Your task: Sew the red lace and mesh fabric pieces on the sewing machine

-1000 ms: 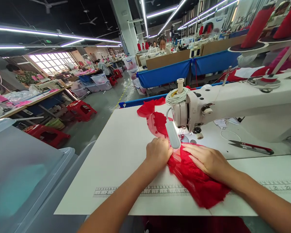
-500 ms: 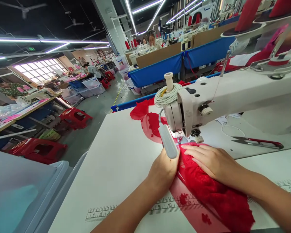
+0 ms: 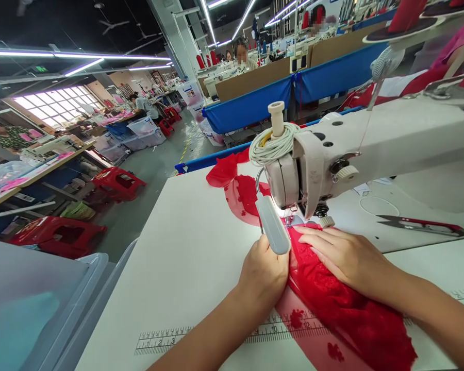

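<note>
A piece of red lace fabric (image 3: 332, 304) lies on the white sewing table (image 3: 185, 242) and runs under the head of a white sewing machine (image 3: 332, 154). My left hand (image 3: 263, 275) is curled at the fabric's left edge, just in front of the machine's small lamp (image 3: 272, 224); its fingers are hidden. My right hand (image 3: 342, 255) lies flat on the fabric with its fingers stretched toward the needle. More red fabric (image 3: 239, 188) trails out behind the machine.
Thread snips (image 3: 421, 225) with a red handle lie on the table to the right. A ruler scale (image 3: 201, 340) runs along the front edge. A translucent plastic bin (image 3: 27, 304) stands at my left. Red stools (image 3: 58, 234), work tables and other people fill the aisle beyond.
The fabric has been fed away under the needle, with both hands following it toward the machine. The view has dropped closer to the table.
</note>
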Demonstrator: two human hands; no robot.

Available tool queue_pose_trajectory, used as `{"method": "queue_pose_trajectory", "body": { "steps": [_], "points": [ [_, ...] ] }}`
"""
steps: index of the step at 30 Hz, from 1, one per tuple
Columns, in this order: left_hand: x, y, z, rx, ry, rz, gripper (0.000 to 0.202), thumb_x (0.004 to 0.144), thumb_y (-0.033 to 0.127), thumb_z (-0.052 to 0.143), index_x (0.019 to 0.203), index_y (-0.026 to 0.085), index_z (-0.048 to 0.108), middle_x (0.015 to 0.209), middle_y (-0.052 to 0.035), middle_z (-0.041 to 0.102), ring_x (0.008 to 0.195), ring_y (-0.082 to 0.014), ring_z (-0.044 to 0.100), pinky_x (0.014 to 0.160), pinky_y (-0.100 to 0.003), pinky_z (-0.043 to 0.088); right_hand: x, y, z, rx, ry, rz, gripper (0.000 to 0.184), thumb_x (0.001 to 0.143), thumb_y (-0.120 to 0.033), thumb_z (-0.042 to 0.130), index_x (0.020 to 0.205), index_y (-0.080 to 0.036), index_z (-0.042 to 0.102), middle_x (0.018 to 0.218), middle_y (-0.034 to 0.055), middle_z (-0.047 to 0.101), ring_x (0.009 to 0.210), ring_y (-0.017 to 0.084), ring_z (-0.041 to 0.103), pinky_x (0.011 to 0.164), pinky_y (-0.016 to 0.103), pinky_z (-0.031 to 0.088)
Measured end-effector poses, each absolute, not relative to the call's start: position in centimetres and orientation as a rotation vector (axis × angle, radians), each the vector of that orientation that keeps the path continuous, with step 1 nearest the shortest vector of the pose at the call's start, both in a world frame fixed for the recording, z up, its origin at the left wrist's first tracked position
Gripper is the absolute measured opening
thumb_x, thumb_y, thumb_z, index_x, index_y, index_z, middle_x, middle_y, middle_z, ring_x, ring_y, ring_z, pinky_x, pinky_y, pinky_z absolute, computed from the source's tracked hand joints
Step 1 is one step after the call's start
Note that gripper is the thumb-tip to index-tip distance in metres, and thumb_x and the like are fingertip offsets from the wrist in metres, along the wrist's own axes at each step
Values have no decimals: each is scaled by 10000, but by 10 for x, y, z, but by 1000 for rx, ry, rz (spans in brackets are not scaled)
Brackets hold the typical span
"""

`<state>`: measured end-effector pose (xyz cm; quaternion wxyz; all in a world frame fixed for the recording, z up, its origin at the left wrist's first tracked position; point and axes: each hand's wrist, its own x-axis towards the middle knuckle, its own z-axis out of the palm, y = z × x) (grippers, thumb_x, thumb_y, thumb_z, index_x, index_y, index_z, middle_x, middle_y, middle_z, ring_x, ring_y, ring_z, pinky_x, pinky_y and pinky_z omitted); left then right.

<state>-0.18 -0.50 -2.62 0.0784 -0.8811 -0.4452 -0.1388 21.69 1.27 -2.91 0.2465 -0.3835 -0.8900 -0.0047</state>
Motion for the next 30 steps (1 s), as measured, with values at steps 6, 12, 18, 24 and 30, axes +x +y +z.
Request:
{"method": "queue_pose_trajectory", "body": {
  "steps": [6, 12, 18, 24, 30],
  "points": [
    [-1, -3, -20, -2590, -1207, -367, 450, 860, -74, 352, 1189, 132, 580, 1108, -147, 669, 844, -242, 642, 699, -386, 526, 217, 14, -30, -1082, -2407, 59, 437, 879, -81, 379, 1181, -211, 668, 1241, 67, 686, 1014, 210, 675, 827, 356, 584],
    [0, -2, -17, -2521, -1145, -353, 408, 842, -88, 353, 1077, 120, 614, 1009, -128, 688, 736, -210, 607, 598, -328, 467, 217, 15, -27, -1078, -2428, 26, 454, 871, -71, 358, 1190, -193, 658, 1232, 61, 692, 993, 212, 674, 746, 344, 592],
    [1, -1, -14, -2557, -1217, -286, 363, 852, -58, 367, 1033, 126, 622, 1025, -134, 678, 806, -227, 609, 657, -344, 483, 219, 18, -24, -1075, -2459, -4, 447, 881, -68, 370, 1204, -205, 646, 1181, 41, 715, 939, 200, 684, 720, 320, 576],
    [1, -1, -14, -2520, -1159, -248, 345, 855, -60, 382, 1009, 124, 630, 1008, -132, 679, 827, -234, 607, 691, -357, 486, 220, 19, -21, -1094, -2475, -1, 442, 902, -91, 356, 1225, -206, 635, 1136, 21, 730, 875, 192, 680, 670, 309, 550],
    [0, 1, -14, -2517, -1181, -269, 349, 847, -60, 405, 1028, 129, 637, 1009, -124, 681, 852, -234, 616, 730, -368, 496, 217, 19, -16, -1167, -2461, 25, 393, 897, -118, 368, 1129, -227, 666, 1079, 26, 740, 767, 186, 648, 572, 311, 483]
  ]
}}
